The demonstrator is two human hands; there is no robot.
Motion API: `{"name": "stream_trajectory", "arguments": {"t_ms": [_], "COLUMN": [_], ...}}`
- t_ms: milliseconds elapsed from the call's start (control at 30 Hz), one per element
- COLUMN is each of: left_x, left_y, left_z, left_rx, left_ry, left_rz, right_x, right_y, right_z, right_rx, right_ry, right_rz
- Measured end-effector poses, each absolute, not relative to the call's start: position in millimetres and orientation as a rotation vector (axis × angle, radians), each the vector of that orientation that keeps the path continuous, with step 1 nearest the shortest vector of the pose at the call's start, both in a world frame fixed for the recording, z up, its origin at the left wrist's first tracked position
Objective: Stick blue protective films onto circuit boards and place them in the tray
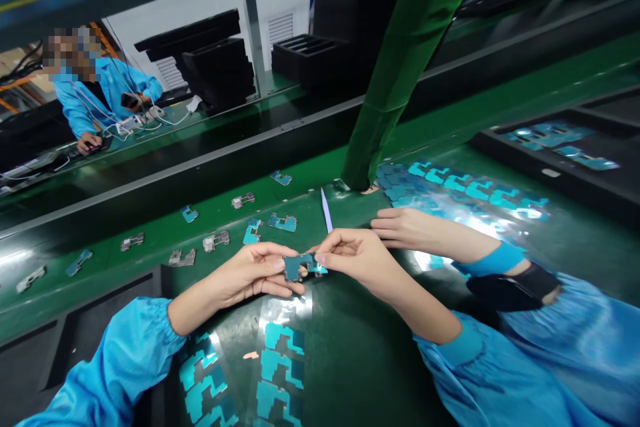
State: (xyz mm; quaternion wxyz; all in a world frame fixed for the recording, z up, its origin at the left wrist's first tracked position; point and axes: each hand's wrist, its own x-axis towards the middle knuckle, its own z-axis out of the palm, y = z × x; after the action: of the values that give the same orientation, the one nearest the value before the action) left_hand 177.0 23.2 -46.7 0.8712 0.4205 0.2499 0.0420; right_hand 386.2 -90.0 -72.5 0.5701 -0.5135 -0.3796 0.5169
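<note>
A small circuit board [294, 269] with a blue-green film face is held level between my two hands. My left hand [250, 273] grips its left end between thumb and fingers, the lower fingers curled beneath. At the other end, my right hand [353, 257] pinches the edge, where a bright blue film piece [318, 267] shows; whether it is stuck down there I cannot tell. Just beyond my right fingers lies a thin lilac tool [326, 209]. Below my hands rest a clear sheet of cut blue film stickers [275, 373] and a second such sheet [203, 380].
Several loose boards [216, 241] lie along the bench's far left. A co-worker's hand [400, 227] reaches in from the right over more sticker sheets [475, 188]. Black trays [565, 173] stand right and left. A green-wrapped post [395, 73] rises behind; another person sits beyond.
</note>
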Motion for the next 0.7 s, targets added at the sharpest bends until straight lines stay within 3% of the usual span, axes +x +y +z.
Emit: {"name": "stream_trajectory", "arguments": {"t_ms": [600,700], "left_x": [175.1,175.3], "left_y": [25.0,25.4], "left_z": [-51.1,-48.2], "left_rx": [0.892,0.909], "left_ry": [0.540,0.571], "left_rz": [0.099,0.110], "right_x": [379.0,378.1], "right_y": [-88.1,-92.4], "right_z": [-76.9,-75.6], "right_rx": [-1.306,-1.392], "right_ry": [-0.948,-1.076], "right_rz": [1.113,0.887]}}
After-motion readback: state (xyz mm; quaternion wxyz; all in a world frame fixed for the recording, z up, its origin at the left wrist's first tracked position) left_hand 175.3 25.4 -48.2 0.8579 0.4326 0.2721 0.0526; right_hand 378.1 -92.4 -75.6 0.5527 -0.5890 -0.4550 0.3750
